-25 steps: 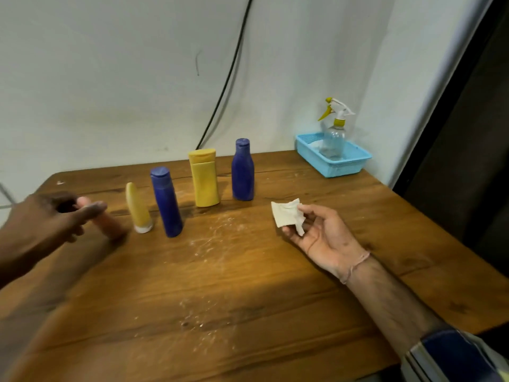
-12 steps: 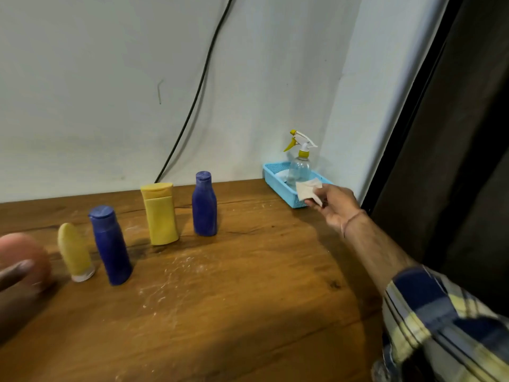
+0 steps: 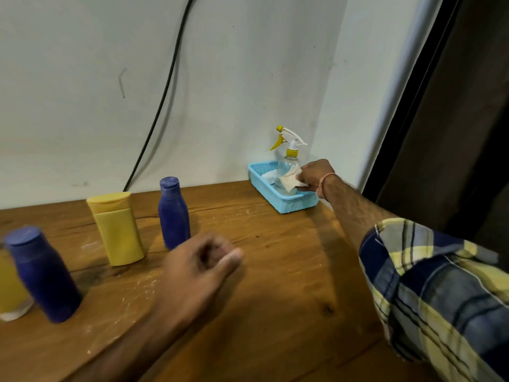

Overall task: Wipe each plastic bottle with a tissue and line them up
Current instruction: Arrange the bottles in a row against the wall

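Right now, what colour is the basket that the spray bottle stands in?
The basket is light blue, with a perforated wall; the head view shows it clearly.

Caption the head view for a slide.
Right hand holds a tissue by the spray bottle in the blue basket.
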The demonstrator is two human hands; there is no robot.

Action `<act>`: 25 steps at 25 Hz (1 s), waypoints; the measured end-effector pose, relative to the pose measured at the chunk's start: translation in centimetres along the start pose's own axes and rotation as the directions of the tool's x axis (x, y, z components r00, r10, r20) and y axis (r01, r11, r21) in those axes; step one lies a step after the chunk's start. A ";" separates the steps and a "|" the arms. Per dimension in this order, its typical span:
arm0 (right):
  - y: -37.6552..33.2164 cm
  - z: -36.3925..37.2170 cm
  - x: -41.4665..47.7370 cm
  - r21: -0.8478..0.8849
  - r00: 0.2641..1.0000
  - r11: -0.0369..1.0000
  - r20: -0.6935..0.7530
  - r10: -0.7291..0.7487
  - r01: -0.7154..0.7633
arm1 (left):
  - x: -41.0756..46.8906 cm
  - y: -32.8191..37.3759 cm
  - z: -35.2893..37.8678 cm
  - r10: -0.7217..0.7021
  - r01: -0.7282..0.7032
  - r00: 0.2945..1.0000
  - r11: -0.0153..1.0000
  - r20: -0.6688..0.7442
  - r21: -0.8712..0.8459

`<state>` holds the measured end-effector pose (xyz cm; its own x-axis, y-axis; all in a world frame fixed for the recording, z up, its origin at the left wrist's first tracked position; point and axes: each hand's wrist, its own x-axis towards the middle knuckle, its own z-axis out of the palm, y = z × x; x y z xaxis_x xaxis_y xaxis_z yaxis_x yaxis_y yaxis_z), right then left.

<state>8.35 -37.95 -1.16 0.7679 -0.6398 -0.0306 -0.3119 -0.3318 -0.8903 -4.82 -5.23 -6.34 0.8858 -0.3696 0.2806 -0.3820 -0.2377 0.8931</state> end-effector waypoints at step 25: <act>0.9 4.1 -2.6 -0.456 0.877 0.793 -0.053 -0.478 0.405 | 16.4 0.6 10.4 -0.190 0.192 0.980 0.981 -0.058 0.028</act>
<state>8.40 -33.77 -3.75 0.7926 -0.4389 0.4233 -0.1911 -0.8380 -0.5110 6.73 -20.73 -4.87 0.9562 -0.2645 0.1256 -0.2119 -0.3292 0.9202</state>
